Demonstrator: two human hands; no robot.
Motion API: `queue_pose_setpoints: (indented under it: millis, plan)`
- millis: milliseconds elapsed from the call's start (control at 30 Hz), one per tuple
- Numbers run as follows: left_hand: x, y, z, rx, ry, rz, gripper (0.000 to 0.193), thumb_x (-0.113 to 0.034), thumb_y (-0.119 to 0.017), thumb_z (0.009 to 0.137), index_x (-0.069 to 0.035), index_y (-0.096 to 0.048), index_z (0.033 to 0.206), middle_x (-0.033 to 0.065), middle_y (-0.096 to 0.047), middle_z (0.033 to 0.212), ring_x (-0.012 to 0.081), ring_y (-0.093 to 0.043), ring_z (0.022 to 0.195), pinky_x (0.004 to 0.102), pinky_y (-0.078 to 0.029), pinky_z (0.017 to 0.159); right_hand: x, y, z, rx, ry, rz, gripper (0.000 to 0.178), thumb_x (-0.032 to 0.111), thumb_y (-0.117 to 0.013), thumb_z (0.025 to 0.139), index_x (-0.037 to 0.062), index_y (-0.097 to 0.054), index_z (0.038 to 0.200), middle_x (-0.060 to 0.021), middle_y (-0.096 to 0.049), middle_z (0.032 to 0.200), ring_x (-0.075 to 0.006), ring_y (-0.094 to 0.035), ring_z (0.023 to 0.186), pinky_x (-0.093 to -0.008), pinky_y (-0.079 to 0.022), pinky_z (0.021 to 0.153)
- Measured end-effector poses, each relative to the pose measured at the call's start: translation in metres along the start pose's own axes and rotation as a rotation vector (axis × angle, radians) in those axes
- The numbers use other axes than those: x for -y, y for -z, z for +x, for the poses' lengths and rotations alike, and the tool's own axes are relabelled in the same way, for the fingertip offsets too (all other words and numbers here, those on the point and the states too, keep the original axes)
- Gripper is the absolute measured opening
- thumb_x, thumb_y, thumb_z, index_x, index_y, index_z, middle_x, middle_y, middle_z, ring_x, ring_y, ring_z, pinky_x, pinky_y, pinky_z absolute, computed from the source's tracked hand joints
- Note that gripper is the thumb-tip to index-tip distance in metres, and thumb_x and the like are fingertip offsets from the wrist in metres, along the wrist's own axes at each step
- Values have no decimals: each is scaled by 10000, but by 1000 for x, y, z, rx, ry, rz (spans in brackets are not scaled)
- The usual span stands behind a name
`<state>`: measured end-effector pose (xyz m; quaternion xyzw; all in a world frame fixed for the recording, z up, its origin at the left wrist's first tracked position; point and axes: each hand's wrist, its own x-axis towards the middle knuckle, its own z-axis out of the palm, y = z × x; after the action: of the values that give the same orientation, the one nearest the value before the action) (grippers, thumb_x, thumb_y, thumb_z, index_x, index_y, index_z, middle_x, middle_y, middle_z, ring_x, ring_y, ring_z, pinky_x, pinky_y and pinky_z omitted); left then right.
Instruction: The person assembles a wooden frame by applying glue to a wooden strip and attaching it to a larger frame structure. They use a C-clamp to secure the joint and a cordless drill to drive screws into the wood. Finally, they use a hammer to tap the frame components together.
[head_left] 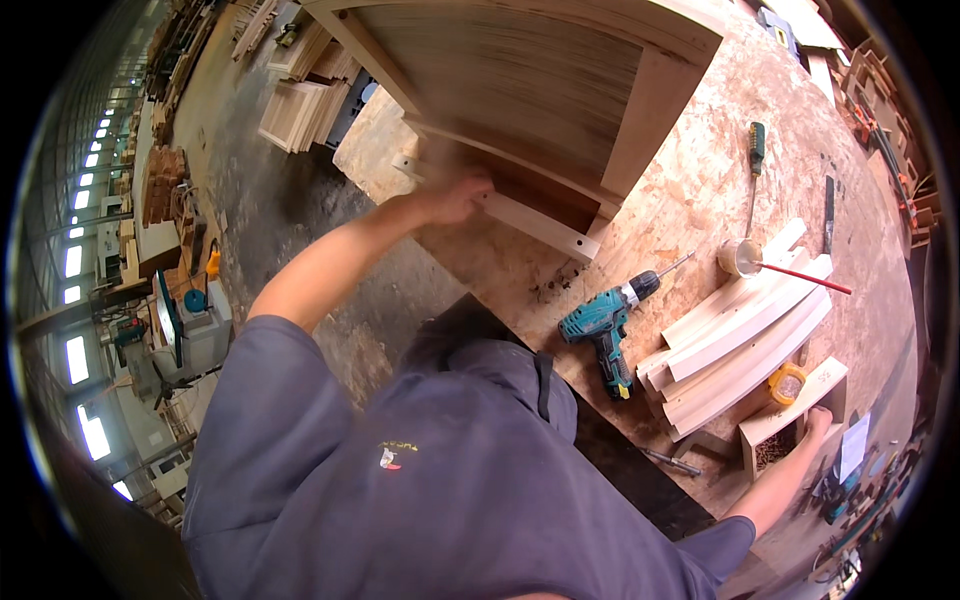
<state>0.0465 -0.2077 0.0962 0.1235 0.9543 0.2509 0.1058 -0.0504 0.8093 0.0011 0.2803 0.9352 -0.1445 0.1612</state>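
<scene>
My left hand [462,195] is closed around a pale wooden strip [540,229] with a dark hole near its right end. The strip lies along the near lower edge of a wooden cabinet-like frame [635,130], which stands on the workbench [480,270]. Far to the right, my right hand [818,418] reaches into a small open wooden box [752,432]; its fingers are mostly hidden by the box. Small brown screws [774,449] show inside the box. On the box top sits a yellow tape measure [786,383].
A teal cordless drill [603,325] lies between my hands. Beside it are curved wooden slats [745,335], a cup [738,258] with a red stick [805,277], and a green-handled screwdriver [756,150]. Stacked boards [295,112] stand beyond the bench at left.
</scene>
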Motion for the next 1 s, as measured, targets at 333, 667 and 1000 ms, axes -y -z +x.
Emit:
queue_pose_setpoints:
  millis: [333, 667, 1000]
  plan:
    - [12, -6, -3, 5, -9, 99, 325, -83, -785, 678, -71, -641, 969, 93, -643, 971, 363, -622, 970, 489, -492, 823, 61, 15, -43, -105, -80, -312, 251, 140, -640, 819, 36, -789, 992, -229, -744, 1004, -401, -707, 955, -455, -538, 874]
    - [33, 1, -10, 7, -15, 104, 339, -97, -762, 699, -87, -645, 1017, 106, -644, 1002, 368, -613, 1005, 482, -499, 840, 43, 39, -65, -275, -322, 338, 350, 69, -781, 851, -19, -698, 1180, -175, -733, 1066, -259, -717, 980, -355, -599, 785]
    - [35, 10, -11, -62, -210, 167, 334, -193, -765, 711, -96, -603, 986, 87, -651, 998, 334, -631, 962, 473, -519, 760, 275, -18, -387, 114, 224, 1077, 248, 193, -609, 1024, 33, -615, 1215, -59, -692, 869, -140, -671, 774, -257, -560, 715]
